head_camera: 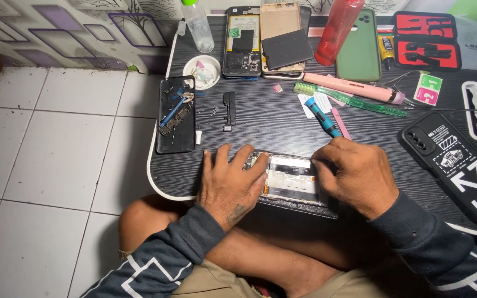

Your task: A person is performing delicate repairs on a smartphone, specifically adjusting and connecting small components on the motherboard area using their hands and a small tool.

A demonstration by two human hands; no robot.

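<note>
Opened phone [291, 179], back off, lies flat at near edge of low dark table [271, 118], pinned by left hand [233, 185] spread flat on its left end, nothing gripped; right hand [354, 176] is closed round a blue-handled screwdriver [322, 117], tip hidden behind fingers. Step judged as screw work on phone's right end; next move calls for steady vertical pressure w/ small parts kept off table edge. Little room: black case [462, 163] to right, parts-laden phone back [176, 115] to left, tweezers, pink tool [354, 88] beyond.
</note>
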